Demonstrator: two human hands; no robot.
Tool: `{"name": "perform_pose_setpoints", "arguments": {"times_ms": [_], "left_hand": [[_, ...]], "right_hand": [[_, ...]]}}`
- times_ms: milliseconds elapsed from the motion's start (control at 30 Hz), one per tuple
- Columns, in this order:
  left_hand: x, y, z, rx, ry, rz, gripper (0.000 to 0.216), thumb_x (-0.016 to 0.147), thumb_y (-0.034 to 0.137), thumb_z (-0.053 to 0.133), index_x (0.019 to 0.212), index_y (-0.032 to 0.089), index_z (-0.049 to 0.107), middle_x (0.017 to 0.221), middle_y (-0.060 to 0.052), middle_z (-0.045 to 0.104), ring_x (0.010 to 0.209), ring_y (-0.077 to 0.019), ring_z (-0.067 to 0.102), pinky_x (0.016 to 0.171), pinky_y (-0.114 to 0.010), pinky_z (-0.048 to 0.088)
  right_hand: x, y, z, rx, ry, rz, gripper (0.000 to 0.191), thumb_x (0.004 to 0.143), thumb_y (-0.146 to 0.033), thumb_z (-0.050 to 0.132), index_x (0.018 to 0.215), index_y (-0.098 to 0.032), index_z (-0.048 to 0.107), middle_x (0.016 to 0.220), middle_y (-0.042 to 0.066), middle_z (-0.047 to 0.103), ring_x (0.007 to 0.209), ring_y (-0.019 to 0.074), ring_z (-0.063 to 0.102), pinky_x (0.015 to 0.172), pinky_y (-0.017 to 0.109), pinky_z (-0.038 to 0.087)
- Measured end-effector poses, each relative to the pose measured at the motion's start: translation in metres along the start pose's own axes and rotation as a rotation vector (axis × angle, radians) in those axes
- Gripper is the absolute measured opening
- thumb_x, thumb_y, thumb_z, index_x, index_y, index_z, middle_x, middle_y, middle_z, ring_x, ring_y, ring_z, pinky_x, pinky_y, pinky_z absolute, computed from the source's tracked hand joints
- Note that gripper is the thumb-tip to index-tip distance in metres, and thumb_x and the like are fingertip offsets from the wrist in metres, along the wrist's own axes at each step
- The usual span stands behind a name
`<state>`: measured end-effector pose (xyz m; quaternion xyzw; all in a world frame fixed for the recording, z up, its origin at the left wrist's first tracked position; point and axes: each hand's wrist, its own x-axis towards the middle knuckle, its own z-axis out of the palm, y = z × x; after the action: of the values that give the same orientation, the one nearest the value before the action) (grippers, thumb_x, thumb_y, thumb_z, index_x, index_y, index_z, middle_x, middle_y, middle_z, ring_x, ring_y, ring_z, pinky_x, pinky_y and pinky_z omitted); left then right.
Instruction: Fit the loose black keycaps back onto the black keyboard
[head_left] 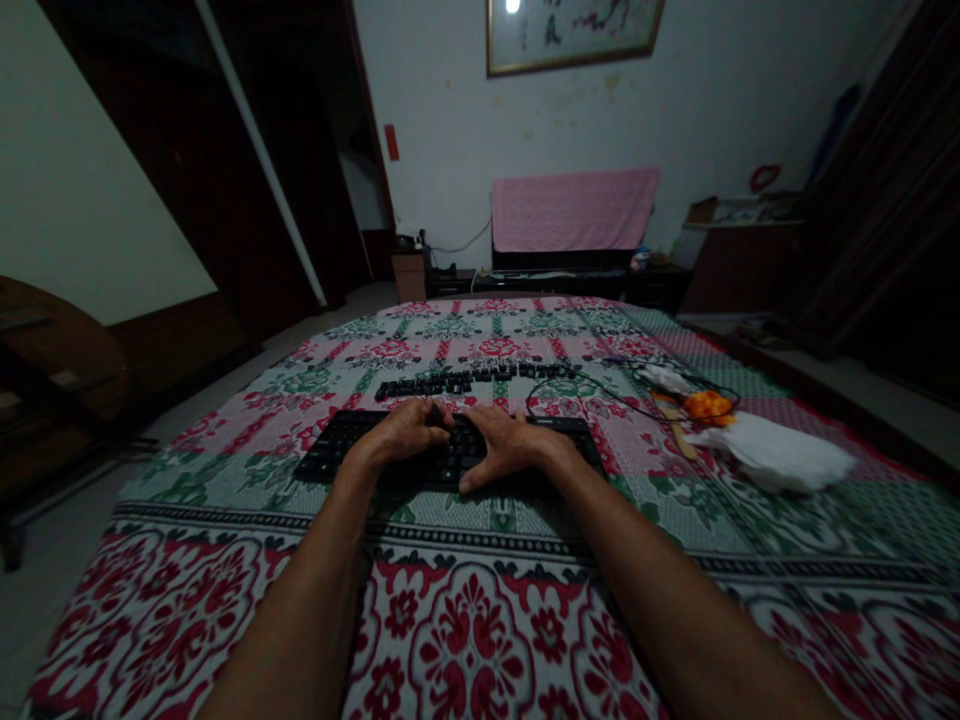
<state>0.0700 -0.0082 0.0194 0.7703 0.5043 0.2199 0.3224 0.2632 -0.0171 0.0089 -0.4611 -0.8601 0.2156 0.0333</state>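
Near the middle of the patterned cloth (pixel 495 625), a black keyboard (pixel 431 468) lies flat, its long side across my front and both of my hands over it. My left hand (pixel 405 428) is bent inward above the left-centre keys, thumb and fingertips drawn close together; a small dark patch shows at the fingertips, and I cannot tell whether it is a piece being grasped or part of the keyboard behind. My right hand (pixel 501 440) is spread, palm down and thumb apart from the fingers, across the right-centre keys; the thumb lies toward the near edge and the fingers toward the far edge. How firmly it presses cannot be told.

Beyond the keyboard, small black key-like pieces (pixel 424 385) stand in an uneven line, running rightward and slightly away from me. A black cable (pixel 616 397) loops from the keyboard's far side toward the right. Near it, well to the right of my right hand, an orange item (pixel 707 405) sits beside a crumpled white bag (pixel 784 452), with a flat light-brown strip (pixel 684 440) just left of the bag.
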Motion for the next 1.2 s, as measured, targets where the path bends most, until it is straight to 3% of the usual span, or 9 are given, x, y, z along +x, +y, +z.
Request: {"name": "perform_pose_setpoints", "arguments": {"times_ms": [100, 333, 767, 933, 1200], "left_hand": [[0.002, -0.003, 0.002, 0.028, 0.004, 0.024, 0.018, 0.064, 0.02, 0.055, 0.081, 0.015, 0.059, 0.072, 0.001, 0.058, 0.066, -0.0125, 0.052, 0.063, -0.022, 0.042], [0.003, -0.006, 0.002, 0.072, 0.038, 0.088, 0.018, 0.067, 0.023, 0.054, 0.082, 0.014, 0.06, 0.073, 0.0, 0.058, 0.066, -0.0133, 0.051, 0.061, -0.023, 0.04], [0.009, -0.015, 0.007, -0.148, 0.055, 0.059, 0.017, 0.064, 0.023, 0.056, 0.078, 0.014, 0.056, 0.063, 0.004, 0.054, 0.058, -0.0105, 0.047, 0.057, -0.022, 0.04], [0.008, -0.015, 0.006, -0.053, 0.077, 0.089, 0.018, 0.067, 0.025, 0.055, 0.08, 0.013, 0.059, 0.067, 0.002, 0.058, 0.061, -0.0122, 0.05, 0.058, -0.023, 0.04], [0.001, 0.0, 0.008, 0.316, 0.132, 0.139, 0.012, 0.072, 0.022, 0.055, 0.081, 0.015, 0.06, 0.071, -0.001, 0.062, 0.066, -0.0144, 0.055, 0.059, -0.023, 0.038]], "right_hand": [[0.003, -0.001, 0.005, -0.002, -0.008, 0.007, 0.122, 0.042, -0.067, 0.071, 0.141, -0.016, 0.02, 0.148, 0.018, 0.013, 0.135, 0.0364, 0.007, 0.107, 0.055, 0.004], [0.006, -0.002, 0.008, 0.008, -0.034, -0.002, 0.124, 0.043, -0.067, 0.07, 0.143, -0.017, 0.016, 0.149, 0.016, 0.009, 0.136, 0.0366, 0.003, 0.108, 0.056, 0.001], [0.007, 0.001, 0.009, 0.006, -0.042, -0.01, 0.124, 0.045, -0.067, 0.069, 0.143, -0.013, 0.014, 0.149, 0.018, 0.008, 0.136, 0.0361, 0.001, 0.108, 0.056, 0.001], [0.006, 0.001, 0.009, 0.0, -0.041, -0.003, 0.121, 0.046, -0.067, 0.069, 0.143, -0.016, 0.017, 0.149, 0.016, 0.009, 0.136, 0.0358, 0.003, 0.108, 0.056, 0.002], [0.006, 0.002, 0.01, 0.005, -0.039, -0.006, 0.121, 0.047, -0.067, 0.067, 0.143, -0.015, 0.016, 0.15, 0.016, 0.008, 0.136, 0.035, 0.001, 0.108, 0.056, 0.001]]}}
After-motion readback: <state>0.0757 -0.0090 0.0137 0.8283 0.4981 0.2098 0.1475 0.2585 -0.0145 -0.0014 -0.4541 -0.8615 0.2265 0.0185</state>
